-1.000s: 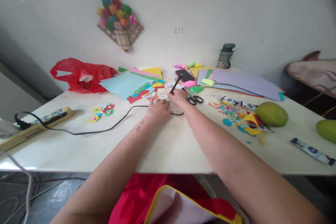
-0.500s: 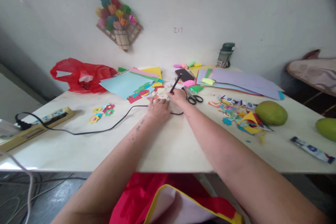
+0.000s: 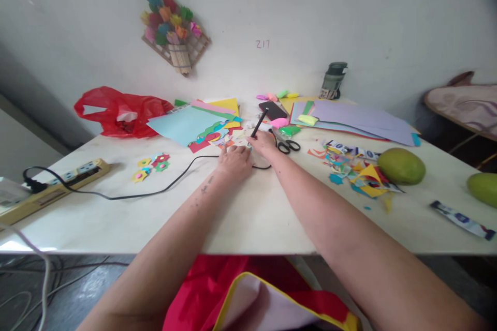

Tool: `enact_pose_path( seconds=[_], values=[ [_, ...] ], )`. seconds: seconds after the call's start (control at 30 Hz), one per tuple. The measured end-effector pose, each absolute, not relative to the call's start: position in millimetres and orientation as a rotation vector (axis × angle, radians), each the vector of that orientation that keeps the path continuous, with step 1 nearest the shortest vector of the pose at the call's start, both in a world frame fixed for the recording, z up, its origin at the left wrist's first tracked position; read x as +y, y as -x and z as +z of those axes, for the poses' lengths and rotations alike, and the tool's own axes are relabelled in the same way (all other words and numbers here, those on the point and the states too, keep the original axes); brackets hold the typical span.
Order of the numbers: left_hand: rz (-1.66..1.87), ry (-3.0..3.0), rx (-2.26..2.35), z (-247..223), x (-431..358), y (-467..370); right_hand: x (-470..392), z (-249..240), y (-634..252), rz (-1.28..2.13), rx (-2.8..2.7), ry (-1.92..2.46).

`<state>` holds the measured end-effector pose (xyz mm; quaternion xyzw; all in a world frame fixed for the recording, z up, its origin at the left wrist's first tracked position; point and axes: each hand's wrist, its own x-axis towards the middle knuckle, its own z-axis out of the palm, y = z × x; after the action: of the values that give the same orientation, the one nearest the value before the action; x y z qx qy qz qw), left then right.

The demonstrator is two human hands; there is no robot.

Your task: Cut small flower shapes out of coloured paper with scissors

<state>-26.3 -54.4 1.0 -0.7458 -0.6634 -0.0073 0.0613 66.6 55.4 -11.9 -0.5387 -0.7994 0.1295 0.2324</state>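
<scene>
My right hand (image 3: 263, 144) grips a slim black pencil (image 3: 259, 123), which slants up and away from the fingers. Beside it, my left hand (image 3: 235, 161) rests palm down on the table with its fingers laid out together. Any small piece beneath these fingers is hidden. Cut paper scraps (image 3: 217, 137) lie just beyond my left hand. A black cord (image 3: 171, 186) runs to my left wrist and shows again below my right hand. Black-handled scissors (image 3: 289, 147) lie right of my right hand. Small paper flowers (image 3: 150, 167) sit to the left.
A power strip (image 3: 58, 189) stands at the left edge, near a red plastic bag (image 3: 116, 111). Coloured sheets (image 3: 353, 119), a phone (image 3: 274, 110) and a bottle (image 3: 333, 81) are at the back. Rightward lie paper offcuts (image 3: 365, 181), a green mango-like fruit (image 3: 402, 166) and a tube (image 3: 462, 220).
</scene>
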Motion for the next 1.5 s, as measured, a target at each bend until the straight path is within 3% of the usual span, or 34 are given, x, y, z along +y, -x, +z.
enact_pose_path(
  seconds=[1.5],
  values=[
    [0.022, 2.249, -2.025, 4.1, -54.5, 24.6, 55.2, -11.2, -67.3, 0.411, -2.181, 1.456]
  ],
)
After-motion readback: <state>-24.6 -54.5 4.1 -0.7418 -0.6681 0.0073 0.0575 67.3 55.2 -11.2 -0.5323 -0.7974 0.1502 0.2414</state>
